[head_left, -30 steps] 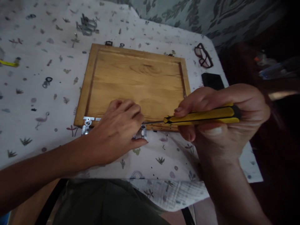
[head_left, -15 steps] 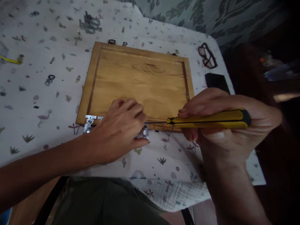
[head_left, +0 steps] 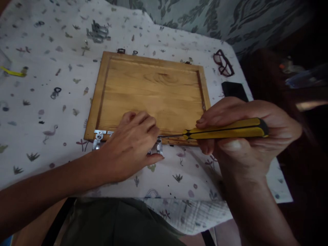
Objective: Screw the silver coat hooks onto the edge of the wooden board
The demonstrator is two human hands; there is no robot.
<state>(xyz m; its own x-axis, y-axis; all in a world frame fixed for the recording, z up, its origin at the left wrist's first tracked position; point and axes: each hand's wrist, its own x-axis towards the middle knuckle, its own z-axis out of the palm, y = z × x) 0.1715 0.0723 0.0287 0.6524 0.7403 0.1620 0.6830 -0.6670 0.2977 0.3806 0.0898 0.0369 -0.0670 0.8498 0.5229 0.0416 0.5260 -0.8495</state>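
A framed wooden panel (head_left: 153, 94) lies flat before me. My right hand (head_left: 256, 143) is wrapped round the yellow and black handle of a screwdriver (head_left: 228, 130), held nearly level. Its shaft points left along the panel's near edge, and the tip reaches a metal hinge (head_left: 160, 147) beside my left fingers. Over that hinge my left hand (head_left: 133, 143) is curled, thumb in front and fingers on top, hiding much of it. Another metal hinge (head_left: 97, 139) sits at the panel's near left corner, partly behind my left wrist.
Patterned cloth (head_left: 64, 119) covers the table. Several loose metal hinges (head_left: 97, 32) lie at the back. Eyeglasses (head_left: 223, 64) and a flat black object (head_left: 234, 90) are on the right. Something yellow (head_left: 12, 72) lies at the far left.
The view has shifted slightly. The screwdriver handle looks a little turned in my right hand, its tip still at the hinge. My left hand keeps its place.
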